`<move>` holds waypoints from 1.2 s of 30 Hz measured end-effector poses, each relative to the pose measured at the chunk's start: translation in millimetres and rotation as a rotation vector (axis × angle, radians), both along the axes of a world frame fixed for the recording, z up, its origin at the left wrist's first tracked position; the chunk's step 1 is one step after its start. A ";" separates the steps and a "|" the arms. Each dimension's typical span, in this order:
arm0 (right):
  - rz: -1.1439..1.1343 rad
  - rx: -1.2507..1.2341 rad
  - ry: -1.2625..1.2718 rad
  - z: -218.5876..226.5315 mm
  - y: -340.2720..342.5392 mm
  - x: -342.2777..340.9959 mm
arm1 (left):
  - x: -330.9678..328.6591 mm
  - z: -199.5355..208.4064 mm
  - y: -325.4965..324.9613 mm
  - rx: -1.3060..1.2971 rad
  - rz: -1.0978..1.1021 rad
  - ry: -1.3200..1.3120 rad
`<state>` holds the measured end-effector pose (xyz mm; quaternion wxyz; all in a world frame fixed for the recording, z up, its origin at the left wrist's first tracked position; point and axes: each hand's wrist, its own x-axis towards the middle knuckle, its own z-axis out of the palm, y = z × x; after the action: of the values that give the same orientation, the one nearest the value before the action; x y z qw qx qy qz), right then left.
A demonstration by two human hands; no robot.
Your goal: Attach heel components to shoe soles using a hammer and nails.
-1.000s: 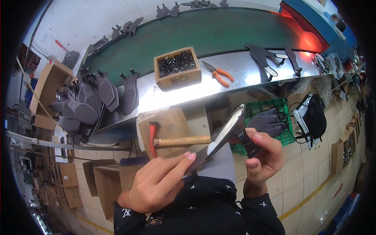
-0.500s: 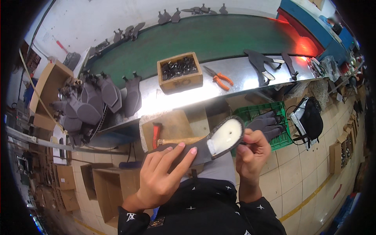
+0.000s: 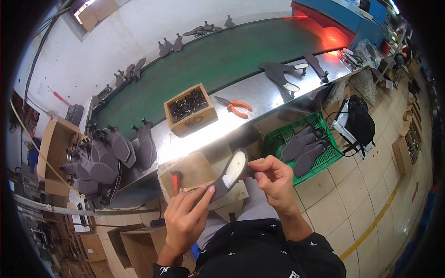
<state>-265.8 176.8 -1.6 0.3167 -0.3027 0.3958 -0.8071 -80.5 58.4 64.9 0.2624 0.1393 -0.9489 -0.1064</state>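
Our left hand (image 3: 187, 217) grips the shoe (image 3: 232, 173) along its forepart; our right (image 3: 274, 180) pinches its heel end, near the bench (image 3: 176, 144). We judge it light, fairly stiff, best held at both ends.

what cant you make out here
In the head view:
Dark grey shoe sole with white pad: far side, facing away.
Red-headed hammer: wooden handle, mostly behind left fingers and sole.
What the right fingers pinch: covered by them.
Black pieces in tan wooden box: heaped, too small to count.
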 end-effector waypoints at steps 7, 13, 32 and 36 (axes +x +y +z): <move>0.176 0.186 0.155 4.2 -18.9 -46.9 | 25.2 12.3 -68.8 0.373 0.258 0.170; -1.172 0.656 1.189 -73.5 -57.2 -254.7 | 55.2 -3.0 -216.7 0.780 0.369 0.362; 0.215 0.126 1.046 62.1 -85.4 -19.5 | -37.6 -40.0 -93.7 -0.430 0.140 0.260; -0.201 0.744 1.630 22.7 -111.5 52.2 | 5.5 -5.6 -40.4 -0.062 0.163 0.387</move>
<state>-213.6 65.3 21.1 -0.0567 -0.6228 0.7579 -0.1859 -75.0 17.9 59.3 0.4517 0.1842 -0.8692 -0.0804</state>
